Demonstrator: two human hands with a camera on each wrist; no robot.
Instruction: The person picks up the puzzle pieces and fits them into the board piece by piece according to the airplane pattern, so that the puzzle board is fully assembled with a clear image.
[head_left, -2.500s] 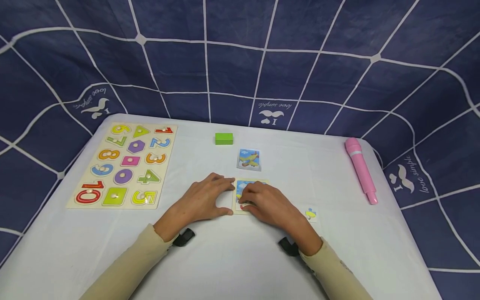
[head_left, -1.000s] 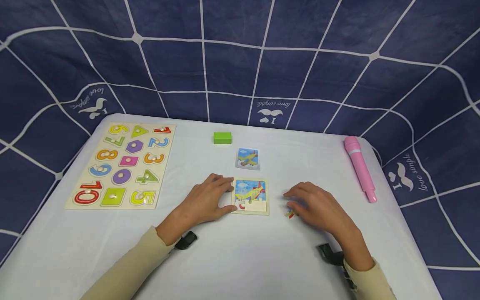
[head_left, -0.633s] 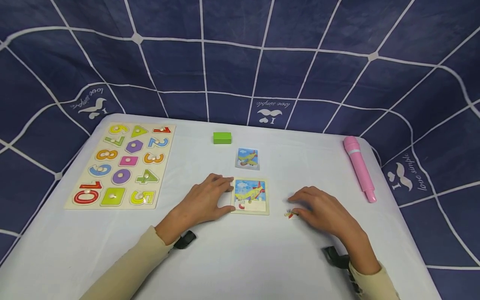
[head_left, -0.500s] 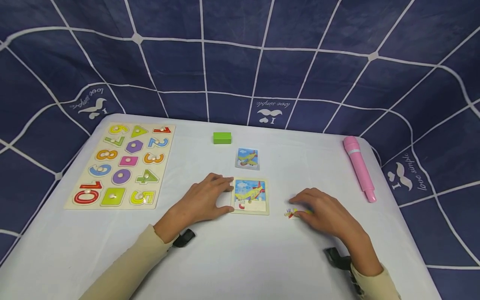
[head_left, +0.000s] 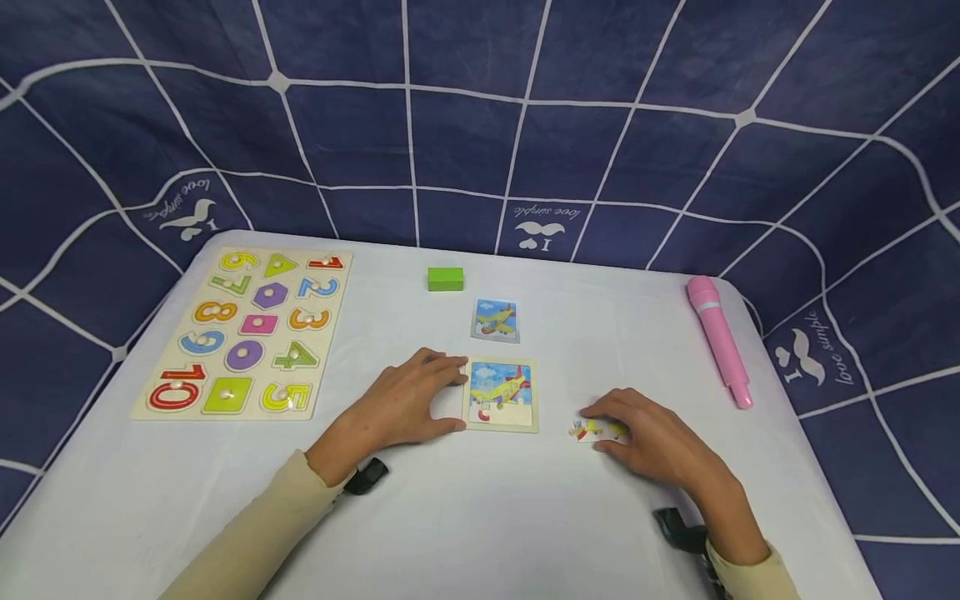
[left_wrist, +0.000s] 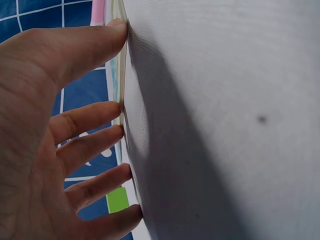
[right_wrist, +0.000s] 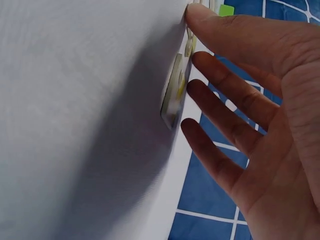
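The fingertips and thumb of my left hand (head_left: pixel 405 402) rest along the left edge of a small wooden puzzle tray (head_left: pixel 531 427). Inside it, an airplane picture is partly filled, with pale base showing at its lower right. To the tray's right, my right hand (head_left: pixel 655 436) arches over loose puzzle pieces (head_left: pixel 591 428), thumb at their near side and index finger at their far side. In the right wrist view a puzzle piece (right_wrist: pixel 172 92) lies beneath the spread fingers, and the thumb tip is down by another piece (right_wrist: pixel 189 44).
A picture card (head_left: pixel 496 320) of the airplane lies behind the tray, with a green block (head_left: pixel 446 279) farther back. On the left is a number-and-shape board (head_left: pixel 339 287); at the right lies a pink toy microphone (head_left: pixel 722 342). Blue grid-patterned cloth (head_left: pixel 465 142) surrounds the white table.
My right hand left the puzzle tray and moved right to the loose pieces, then drew back slightly, uncovering more of them. My left hand stays at the tray's edge.
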